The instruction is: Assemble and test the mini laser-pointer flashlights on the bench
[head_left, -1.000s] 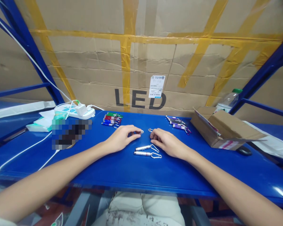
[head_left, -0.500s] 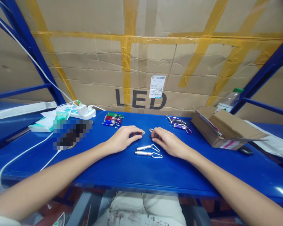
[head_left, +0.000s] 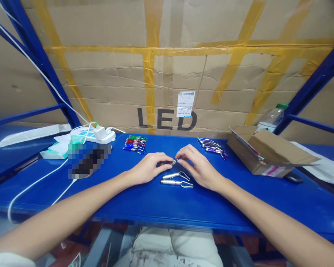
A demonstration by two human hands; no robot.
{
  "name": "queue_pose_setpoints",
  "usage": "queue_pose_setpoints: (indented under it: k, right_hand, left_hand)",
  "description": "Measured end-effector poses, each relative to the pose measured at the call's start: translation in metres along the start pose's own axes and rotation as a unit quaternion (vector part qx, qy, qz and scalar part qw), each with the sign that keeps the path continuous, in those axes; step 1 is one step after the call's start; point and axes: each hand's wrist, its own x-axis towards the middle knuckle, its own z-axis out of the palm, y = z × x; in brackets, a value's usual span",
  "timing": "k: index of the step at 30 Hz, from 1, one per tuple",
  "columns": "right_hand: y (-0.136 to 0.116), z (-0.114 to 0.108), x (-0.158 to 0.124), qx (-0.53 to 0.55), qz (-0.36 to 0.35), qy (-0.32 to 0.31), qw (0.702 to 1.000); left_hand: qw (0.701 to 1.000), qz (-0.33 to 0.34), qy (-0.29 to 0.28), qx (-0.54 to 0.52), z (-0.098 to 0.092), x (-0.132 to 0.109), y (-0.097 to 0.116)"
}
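My left hand [head_left: 150, 167] rests on the blue table [head_left: 156, 200] with its fingers pinched on a small silver keychain light [head_left: 173, 162]. My right hand [head_left: 198, 167] meets it from the right, fingertips pinched on the light's clip end [head_left: 178, 160]. The two hands touch over the table's middle. Just in front of them lie two silver keychain lights with carabiner clips [head_left: 176, 179], side by side.
A pile of coloured keychain lights [head_left: 134, 144] lies at the back left, a purple pile [head_left: 211, 147] at the back right. An open cardboard box [head_left: 267, 155] and a bottle [head_left: 270, 119] stand right. A power strip [head_left: 96, 135] with white cable lies left. A large LED carton [head_left: 167, 74] forms the back wall.
My hands have come together; the light and its clip end, earlier apart on the table, now meet between my fingertips. The view has shifted slightly.
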Motion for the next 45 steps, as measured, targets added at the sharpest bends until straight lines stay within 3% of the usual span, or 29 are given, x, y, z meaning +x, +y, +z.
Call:
queue_pose_setpoints:
  k: [6,20,25,31,35,37,41,45]
  right_hand:
    - [0.002,0.001,-0.001,0.005,0.000,-0.029,1.000]
    - [0.000,0.001,-0.001,-0.015,-0.009,0.005,1.000]
    - [0.000,0.001,-0.002,-0.002,-0.008,-0.023,1.000]
    - [0.000,0.003,-0.003,0.026,0.039,0.020,0.999]
    - [-0.003,0.003,-0.002,0.016,0.013,-0.024,0.999]
    - [-0.002,0.002,-0.001,0.013,0.015,-0.010,1.000]
    - [0.014,-0.002,-0.001,-0.039,0.064,0.078,0.994]
    - [0.045,-0.003,-0.006,-0.146,0.103,0.029,0.984]
  left_hand:
    - [1.000,-0.006,-0.013,-0.003,-0.001,0.000,0.003]
    - [1.000,-0.003,0.004,0.008,-0.001,0.000,-0.001]
    - [1.000,-0.022,0.011,-0.012,-0.001,0.000,-0.001]
    - [1.000,-0.021,0.017,-0.016,-0.001,0.000,-0.001]
    - [1.000,-0.021,0.011,-0.014,-0.002,0.000,-0.003]
    - [1.000,-0.022,0.013,-0.016,-0.002,-0.001,-0.004]
    - [0.999,-0.030,0.027,-0.020,-0.003,0.000,-0.005]
    - [0.998,-0.043,0.036,-0.018,-0.004,0.000,-0.007]
